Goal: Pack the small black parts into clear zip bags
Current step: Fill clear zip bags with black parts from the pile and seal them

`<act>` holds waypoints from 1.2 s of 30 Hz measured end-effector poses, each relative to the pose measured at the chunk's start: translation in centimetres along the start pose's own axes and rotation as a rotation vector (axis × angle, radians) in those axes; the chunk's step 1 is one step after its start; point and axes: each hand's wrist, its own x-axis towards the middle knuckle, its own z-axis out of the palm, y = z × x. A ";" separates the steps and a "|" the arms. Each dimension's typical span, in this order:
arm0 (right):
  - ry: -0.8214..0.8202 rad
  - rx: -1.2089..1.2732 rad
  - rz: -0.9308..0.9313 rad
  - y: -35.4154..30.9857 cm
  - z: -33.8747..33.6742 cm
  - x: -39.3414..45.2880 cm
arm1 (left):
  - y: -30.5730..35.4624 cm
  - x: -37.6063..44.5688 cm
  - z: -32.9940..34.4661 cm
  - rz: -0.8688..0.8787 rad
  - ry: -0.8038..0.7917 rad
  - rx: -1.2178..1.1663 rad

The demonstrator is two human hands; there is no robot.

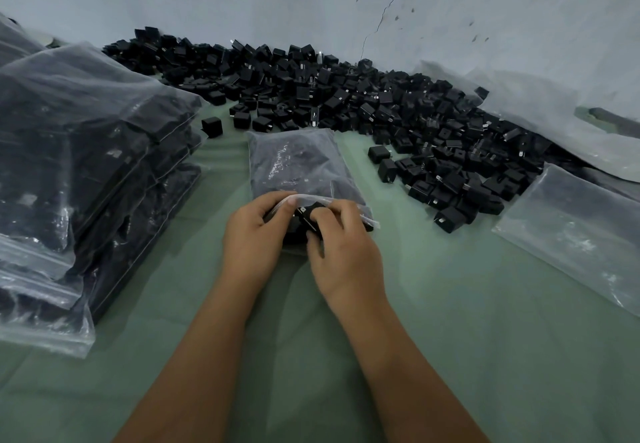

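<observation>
Centrally, both hands' grip, left [254, 234] and right [341, 245], pinches the part-filled zip bag [294, 165] at its mouth.

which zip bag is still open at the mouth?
The clear zip bag of black parts at centre, its mouth held by the left hand while the right hand pushes a black part in.
</observation>
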 end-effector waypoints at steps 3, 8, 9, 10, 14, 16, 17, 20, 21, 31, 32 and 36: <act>-0.084 -0.035 0.033 0.2 0.0 0.3 | 0.1 -0.1 0.0 0.000 -0.007 -0.021; -0.064 -0.061 0.059 -0.3 -0.7 -0.2 | 0.0 -0.2 0.0 0.005 0.002 -0.016; -0.064 -0.074 0.069 -0.4 -0.7 -0.3 | 0.0 -0.2 0.0 0.004 0.003 -0.017; -0.073 -0.088 0.077 -0.6 -0.8 -0.4 | 0.1 -0.2 0.1 0.002 0.002 -0.020; -0.089 -0.095 0.072 -0.8 -0.9 -0.4 | 0.1 -0.1 0.1 0.000 0.006 -0.013; -0.098 -0.097 0.081 -0.8 -0.9 -0.4 | 0.0 0.0 0.1 0.000 0.008 -0.009; -0.102 -0.098 0.085 -0.7 -0.9 -0.5 | 0.0 0.0 0.1 -0.001 0.009 -0.009; -0.151 -0.069 0.082 -0.6 -0.8 -0.4 | -0.1 0.0 0.1 0.053 0.024 0.020; -0.182 -0.058 0.073 -0.6 -0.8 -0.4 | -0.1 0.0 0.1 0.110 0.040 0.053; -0.315 -0.041 -0.054 -0.3 0.6 2.1 | -0.8 0.0 0.4 0.518 0.141 0.355; -0.342 -0.047 -0.066 -0.4 0.5 2.6 | -0.7 0.0 0.4 0.525 0.148 0.356; -0.647 -0.054 0.094 -0.8 0.5 5.6 | -0.8 -0.1 0.6 0.557 0.163 0.368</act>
